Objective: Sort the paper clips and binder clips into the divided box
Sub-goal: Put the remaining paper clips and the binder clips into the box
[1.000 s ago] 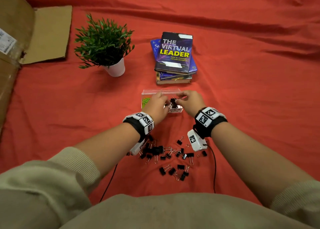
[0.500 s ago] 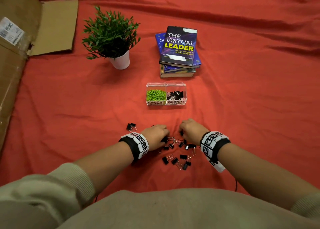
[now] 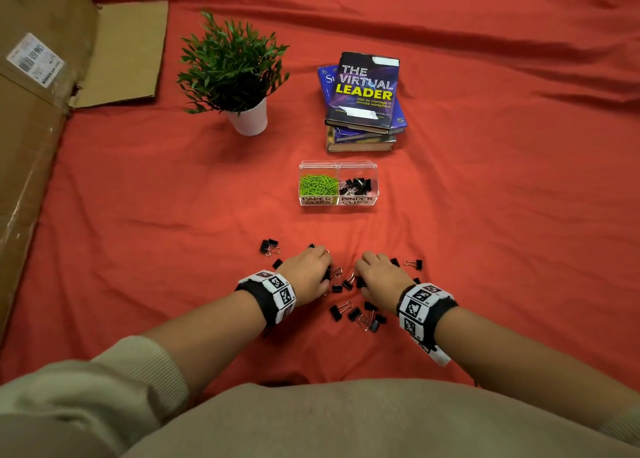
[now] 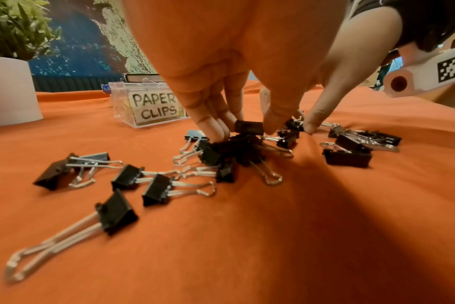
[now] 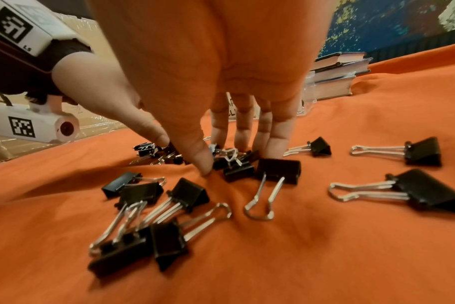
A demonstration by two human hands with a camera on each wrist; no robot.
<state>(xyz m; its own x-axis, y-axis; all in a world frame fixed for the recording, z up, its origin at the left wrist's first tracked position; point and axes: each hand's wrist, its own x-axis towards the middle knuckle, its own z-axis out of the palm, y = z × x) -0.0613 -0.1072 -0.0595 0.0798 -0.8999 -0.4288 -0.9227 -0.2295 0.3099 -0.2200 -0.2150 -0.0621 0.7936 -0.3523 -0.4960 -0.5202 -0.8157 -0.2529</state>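
Left hand (image 4: 237, 61): the fingers (image 4: 216, 125) point straight down, bunched together, tips dug into a clump of black binder clips (image 4: 231, 152), thumb on the far side of one clip. Looks like a pinch starting, but I can't tell if anything is really gripped. Right hand (image 5: 208, 61) is about the same: fingers (image 5: 273, 142) extended down with tips touching clips, thumb pressed onto the red cloth (image 5: 325, 257) just beside a clip, nothing clearly held.

The wrist views show the fingertips and the clips' silver wire handles up close; the head view only gives the backs of both hands, palms down, side by side with a small gap, so the tips are hidden there. In the head view loose clips are scattered around and between the hands, a few off to the left.

The head view also shows the clear divided box (image 3: 338, 201) farther away, well apart from the hands: green paper clips (image 3: 318, 184) in the left compartment labelled PAPER CLIPS, black binder clips in the right one labelled BINDER CLIPS. Behind it are a stack of books (image 3: 363, 104) and a potted plant (image 3: 235, 73), with cardboard (image 3: 41, 111) off left.
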